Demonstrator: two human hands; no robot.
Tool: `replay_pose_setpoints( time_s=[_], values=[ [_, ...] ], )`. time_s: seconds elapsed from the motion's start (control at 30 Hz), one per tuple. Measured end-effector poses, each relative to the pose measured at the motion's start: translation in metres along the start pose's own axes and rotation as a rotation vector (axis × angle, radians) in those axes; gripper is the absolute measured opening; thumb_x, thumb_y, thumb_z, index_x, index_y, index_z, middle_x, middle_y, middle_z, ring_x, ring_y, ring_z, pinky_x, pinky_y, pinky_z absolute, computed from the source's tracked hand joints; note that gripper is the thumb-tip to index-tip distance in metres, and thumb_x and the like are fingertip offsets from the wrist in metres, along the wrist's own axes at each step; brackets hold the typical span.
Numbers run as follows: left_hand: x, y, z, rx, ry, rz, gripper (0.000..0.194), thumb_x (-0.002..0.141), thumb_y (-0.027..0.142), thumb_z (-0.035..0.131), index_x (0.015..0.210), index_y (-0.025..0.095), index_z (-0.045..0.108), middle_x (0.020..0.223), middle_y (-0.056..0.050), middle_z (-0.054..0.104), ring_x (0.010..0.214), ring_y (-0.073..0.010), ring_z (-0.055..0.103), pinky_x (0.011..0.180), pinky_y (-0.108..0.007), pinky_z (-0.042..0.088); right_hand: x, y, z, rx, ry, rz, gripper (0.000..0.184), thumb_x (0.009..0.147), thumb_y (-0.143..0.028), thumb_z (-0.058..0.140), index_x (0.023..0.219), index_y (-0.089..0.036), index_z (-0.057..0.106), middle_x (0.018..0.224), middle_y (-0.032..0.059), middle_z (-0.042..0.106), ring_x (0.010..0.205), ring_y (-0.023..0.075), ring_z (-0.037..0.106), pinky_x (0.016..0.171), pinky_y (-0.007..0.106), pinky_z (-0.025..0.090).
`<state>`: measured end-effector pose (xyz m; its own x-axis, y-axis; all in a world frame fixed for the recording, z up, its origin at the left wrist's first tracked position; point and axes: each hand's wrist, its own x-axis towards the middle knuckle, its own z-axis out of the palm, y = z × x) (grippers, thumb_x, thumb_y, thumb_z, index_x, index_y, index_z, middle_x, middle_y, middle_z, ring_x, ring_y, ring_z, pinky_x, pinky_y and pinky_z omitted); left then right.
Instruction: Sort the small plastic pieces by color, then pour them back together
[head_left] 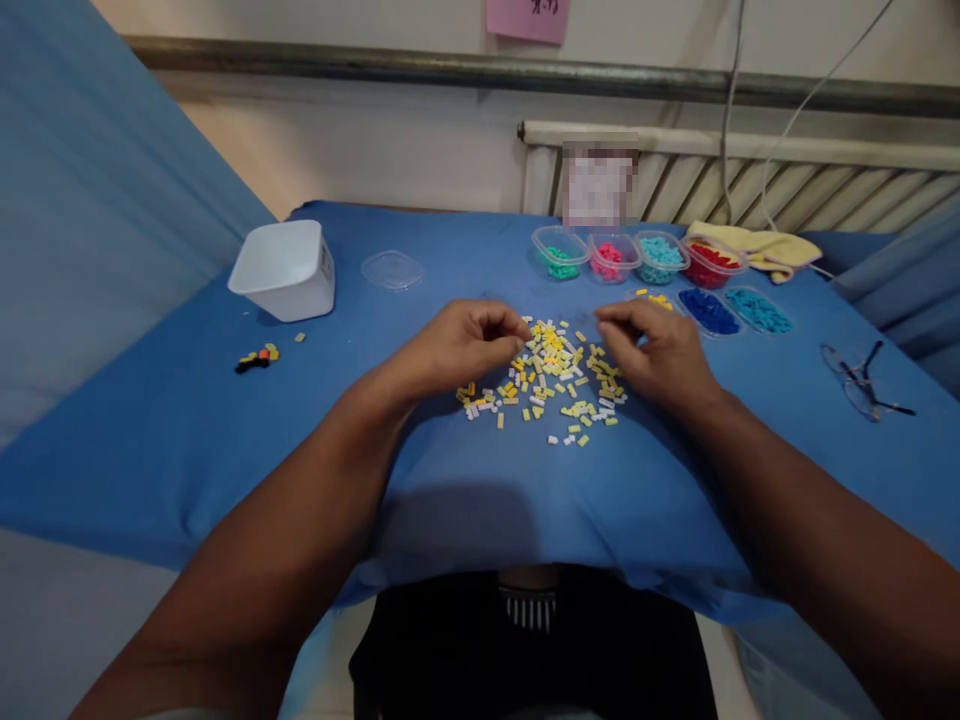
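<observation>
A loose heap of small yellow, pale yellow and white toy bricks (553, 350) lies on the blue cloth between my hands. My left hand (476, 345) is at the heap's left edge, its thumb and fingertips brought together by the bricks. Whatever those fingers may pinch is too small to make out. On the other side, my right hand (664, 352) rests at the heap's right edge with fingers curled in and thumb close to the index finger. Anything in its grip is hidden. A few bricks lie scattered nearer the front of the heap.
Clear tubs hold green (559, 262), pink (609, 260), light blue (660, 257) and red pieces (712, 262). Blue pieces (709, 311) and teal pieces (759, 311) fill shallower trays. Glasses (862, 385) lie right; a white container (281, 270), clear lid (392, 270) and small pieces (259, 358) left.
</observation>
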<state>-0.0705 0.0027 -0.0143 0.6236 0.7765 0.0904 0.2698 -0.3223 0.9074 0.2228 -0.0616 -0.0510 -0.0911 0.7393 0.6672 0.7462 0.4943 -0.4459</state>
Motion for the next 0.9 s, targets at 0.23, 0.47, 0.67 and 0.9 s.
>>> replay_pose_setpoints(
  time_s=[0.23,0.47,0.67,0.9],
  values=[
    [0.007,0.008,0.042,-0.466,0.072,-0.101,0.017,0.087,0.025,0.084,0.099,0.014,0.078,0.087,-0.004,0.077,0.073,-0.0117,0.068,0.072,-0.025,0.055,-0.008,-0.055,0.024,0.244,-0.107,-0.048,0.020,0.105,-0.033,0.075,0.124,-0.029,0.078,0.098,0.0040,0.082,0.081,0.0233,0.076,0.074,0.039,0.064],
    [0.008,0.005,0.035,-0.570,0.036,-0.124,0.042,0.085,0.028,0.094,0.120,0.014,0.076,0.104,-0.009,0.083,0.089,-0.0176,0.080,0.084,-0.032,0.063,-0.008,-0.043,0.021,0.278,-0.091,0.071,0.013,0.105,-0.040,0.075,0.111,-0.028,0.078,0.094,0.0038,0.082,0.077,0.0223,0.076,0.068,0.037,0.063],
    [0.009,-0.004,0.022,-0.278,0.028,-0.066,0.038,0.090,0.034,0.083,0.122,0.014,0.079,0.108,-0.010,0.083,0.089,-0.0192,0.076,0.081,-0.032,0.058,-0.003,-0.030,0.016,0.170,-0.076,0.072,0.013,0.103,-0.039,0.076,0.102,-0.026,0.078,0.089,0.0034,0.081,0.074,0.0211,0.072,0.068,0.035,0.061],
    [0.006,-0.008,0.004,0.714,0.056,0.044,0.032,0.100,0.047,0.072,0.090,0.020,0.085,0.095,-0.010,0.077,0.090,-0.0255,0.067,0.081,-0.038,0.048,0.007,0.050,-0.028,-0.222,0.108,0.288,0.025,0.098,-0.037,0.068,0.111,-0.022,0.083,0.104,0.0119,0.086,0.091,0.0316,0.079,0.089,0.049,0.064]
  ],
)
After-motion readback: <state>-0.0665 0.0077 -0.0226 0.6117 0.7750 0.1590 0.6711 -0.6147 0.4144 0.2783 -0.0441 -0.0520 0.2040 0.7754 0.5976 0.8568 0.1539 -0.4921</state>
